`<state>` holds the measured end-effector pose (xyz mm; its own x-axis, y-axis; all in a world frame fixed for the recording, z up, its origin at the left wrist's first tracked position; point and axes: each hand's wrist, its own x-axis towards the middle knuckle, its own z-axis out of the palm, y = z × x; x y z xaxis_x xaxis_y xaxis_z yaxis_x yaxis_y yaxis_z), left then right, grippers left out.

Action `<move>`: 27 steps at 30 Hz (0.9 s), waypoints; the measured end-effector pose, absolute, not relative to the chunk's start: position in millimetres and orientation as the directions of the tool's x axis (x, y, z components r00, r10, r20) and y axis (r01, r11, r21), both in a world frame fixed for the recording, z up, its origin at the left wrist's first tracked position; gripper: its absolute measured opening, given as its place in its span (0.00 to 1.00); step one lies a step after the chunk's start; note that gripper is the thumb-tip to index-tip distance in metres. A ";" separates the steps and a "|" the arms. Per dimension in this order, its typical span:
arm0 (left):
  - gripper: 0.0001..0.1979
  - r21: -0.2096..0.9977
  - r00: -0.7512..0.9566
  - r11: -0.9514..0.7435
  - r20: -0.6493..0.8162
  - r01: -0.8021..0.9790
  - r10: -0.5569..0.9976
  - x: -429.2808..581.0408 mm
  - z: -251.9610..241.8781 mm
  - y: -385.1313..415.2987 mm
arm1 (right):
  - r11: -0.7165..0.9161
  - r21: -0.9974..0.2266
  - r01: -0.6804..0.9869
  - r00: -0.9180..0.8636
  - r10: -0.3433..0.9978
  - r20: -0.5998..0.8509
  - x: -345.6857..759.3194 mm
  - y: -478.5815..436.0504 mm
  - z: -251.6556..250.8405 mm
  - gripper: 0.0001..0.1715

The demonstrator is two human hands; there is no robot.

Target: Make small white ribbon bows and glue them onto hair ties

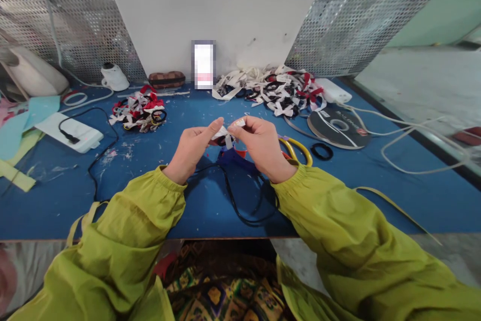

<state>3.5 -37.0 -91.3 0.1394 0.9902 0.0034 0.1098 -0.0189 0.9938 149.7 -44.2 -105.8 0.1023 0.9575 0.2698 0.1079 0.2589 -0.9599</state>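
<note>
Above the middle of the table, my left hand (191, 149) pinches a piece of white ribbon (219, 134) between thumb and fingers. My right hand (262, 143) is closed on another part of this ribbon, close to the left fingertips. Something dark, perhaps a hair tie, shows just beneath the ribbon, partly hidden by the fingers. Under both hands lies a blue tool (237, 159) with a black cord, which looks like a glue gun. Beside my right wrist are yellow-handled scissors (300, 149), partly covered, and a black hair tie (321, 150).
Piles of hair ties with ribbon bows lie at the back right (280, 88) and left (139, 110). A black disc-shaped reel (338, 128) sits at right. Left are a white power strip (69, 132) and a thread cone (114, 78). A blurred bright phone-like rectangle (203, 63) stands behind.
</note>
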 end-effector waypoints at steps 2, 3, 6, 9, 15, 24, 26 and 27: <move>0.19 0.992 0.130 -0.047 0.031 0.119 0.991 3.5 -91.6 -37.3 | 0.258 -0.955 0.148 0.100 0.956 0.274 149.1 -44.9 -104.5 0.09; 0.18 0.992 0.114 -0.061 0.048 0.112 0.992 3.6 -92.3 -37.3 | 0.256 -0.953 0.162 0.097 0.957 0.273 148.7 -45.1 -104.2 0.09; 0.12 0.996 0.058 -0.075 0.072 0.053 0.996 3.8 -95.7 -36.4 | 0.244 -0.954 0.176 0.080 0.962 0.261 148.1 -45.0 -105.0 0.08; 0.09 0.992 0.039 -0.116 0.114 0.055 0.993 3.7 -99.8 -34.8 | 0.238 -0.957 0.166 0.063 0.966 0.251 147.8 -44.2 -107.0 0.09; 0.06 0.935 0.031 -0.310 0.309 0.174 0.951 2.6 -102.1 -34.7 | 0.180 -0.982 0.055 -0.008 0.984 0.180 147.5 -44.5 -108.9 0.11; 0.10 0.965 -0.035 -0.228 0.234 0.128 0.972 4.3 -97.1 -35.0 | 0.093 -0.995 0.037 -0.061 0.994 0.090 148.4 -44.7 -106.4 0.17; 0.11 0.972 -0.040 -0.208 0.213 0.105 0.976 4.5 -96.4 -34.3 | 0.106 -0.992 0.072 0.007 0.994 0.107 148.9 -43.6 -106.3 0.16; 0.10 0.970 -0.032 -0.209 0.214 0.120 0.976 4.4 -96.3 -34.0 | 0.118 -0.989 0.088 0.032 0.992 0.121 149.2 -43.1 -106.4 0.16</move>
